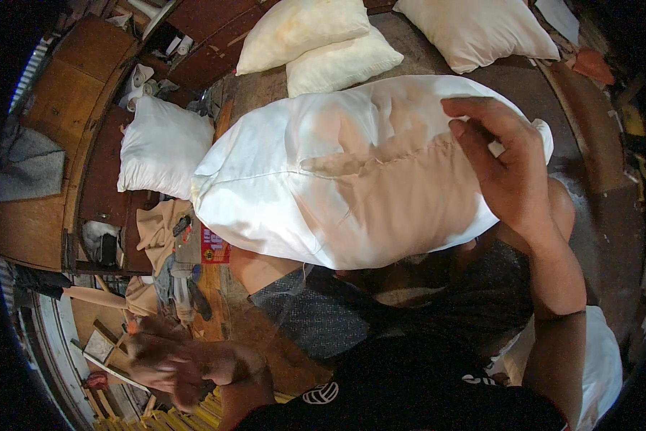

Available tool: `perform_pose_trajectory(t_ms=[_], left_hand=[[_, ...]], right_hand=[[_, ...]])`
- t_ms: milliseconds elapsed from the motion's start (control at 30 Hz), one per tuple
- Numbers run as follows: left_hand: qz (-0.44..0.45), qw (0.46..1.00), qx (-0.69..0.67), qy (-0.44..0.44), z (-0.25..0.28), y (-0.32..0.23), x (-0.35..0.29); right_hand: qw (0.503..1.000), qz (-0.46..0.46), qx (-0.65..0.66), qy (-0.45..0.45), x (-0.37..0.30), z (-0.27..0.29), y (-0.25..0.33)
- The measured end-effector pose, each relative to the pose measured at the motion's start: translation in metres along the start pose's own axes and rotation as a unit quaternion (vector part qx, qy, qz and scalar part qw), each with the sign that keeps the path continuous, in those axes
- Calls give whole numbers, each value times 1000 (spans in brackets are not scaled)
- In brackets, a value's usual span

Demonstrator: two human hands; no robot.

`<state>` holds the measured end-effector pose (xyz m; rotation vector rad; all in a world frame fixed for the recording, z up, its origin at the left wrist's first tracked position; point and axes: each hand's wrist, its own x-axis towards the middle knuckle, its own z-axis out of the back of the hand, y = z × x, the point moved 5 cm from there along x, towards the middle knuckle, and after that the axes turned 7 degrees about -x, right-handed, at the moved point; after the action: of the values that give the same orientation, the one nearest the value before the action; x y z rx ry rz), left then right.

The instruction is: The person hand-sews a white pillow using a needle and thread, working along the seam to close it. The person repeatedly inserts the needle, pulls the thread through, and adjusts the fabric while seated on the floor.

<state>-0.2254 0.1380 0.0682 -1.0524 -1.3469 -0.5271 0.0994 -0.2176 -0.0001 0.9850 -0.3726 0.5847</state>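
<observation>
A large stuffed white pillow [395, 223] lies across my lap. A seam runs along its top, with a gap [326, 166] partly open near the middle and puckered fabric to the right of it. My right hand [506, 161] is over the pillow's right end, thumb and forefinger bent close together near the seam. Whatever they pinch, if anything, is too small to make out. Low on the left, away from the pillow, is my left hand [172, 359]; it is dark and blurred, so its fingers cannot be read.
Two cream pillows [305, 36] overlap beyond my lap, and another pillow [477, 32] lies at the far right. A white pillow [166, 147] leans against wooden furniture [57, 86] on the left. Tan cloth [158, 233] and a red printed sheet [215, 246] lie on the floor.
</observation>
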Motion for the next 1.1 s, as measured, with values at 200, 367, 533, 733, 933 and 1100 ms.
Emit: perform_pose_trajectory(t_ms=[200, 367, 533, 733, 933, 1100], left_hand=[[61, 908, 132, 394, -137, 12, 26], [54, 900, 83, 425, -200, 37, 14], [84, 912, -24, 400, -236, 53, 3], [92, 925, -140, 341, -248, 83, -11], [174, 939, -49, 294, -224, 108, -30], [250, 935, 18, 251, -218, 114, -43]], right_hand=[[989, 90, 67, -95, -2, 15, 25], [973, 200, 115, 22, -15, 14, 51], [926, 299, 206, 104, -23, -9, 71], [946, 275, 152, 75, -22, -4, 60], [972, 193, 129, 44, -19, 5, 55], [966, 218, 133, 48, -23, -7, 55]])
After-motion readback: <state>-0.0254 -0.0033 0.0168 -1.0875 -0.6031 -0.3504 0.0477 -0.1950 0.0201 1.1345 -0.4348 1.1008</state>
